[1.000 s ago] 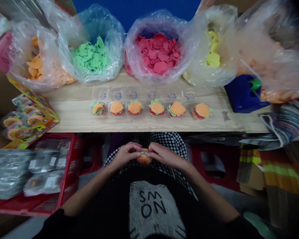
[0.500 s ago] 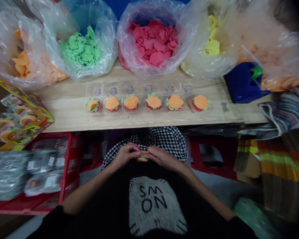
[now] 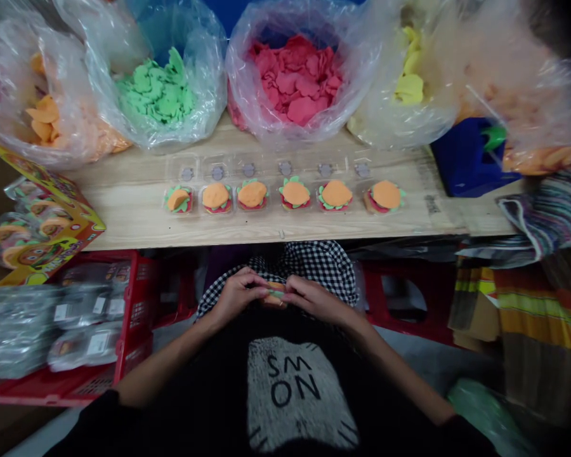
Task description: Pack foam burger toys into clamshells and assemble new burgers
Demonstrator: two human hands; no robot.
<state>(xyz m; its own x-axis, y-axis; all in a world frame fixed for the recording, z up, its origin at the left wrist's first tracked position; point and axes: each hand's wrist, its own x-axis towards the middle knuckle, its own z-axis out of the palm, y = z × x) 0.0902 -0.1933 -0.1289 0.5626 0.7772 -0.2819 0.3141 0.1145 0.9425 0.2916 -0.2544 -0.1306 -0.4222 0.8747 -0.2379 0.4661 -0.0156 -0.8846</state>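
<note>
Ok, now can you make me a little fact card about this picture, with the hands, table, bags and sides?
Left hand: the left hand pinches a toy burger
Right hand: the right hand holds the same one
Table: six burgers in a row, in open clear boxes
Bags: orange pieces, green pieces, red pieces, yellow pieces
Left side: printed carton, red crate
Right side: blue box, striped cloth

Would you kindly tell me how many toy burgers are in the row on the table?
6, left to right: first burger, second, third, fourth, fifth, sixth; none looks hidden.
</note>
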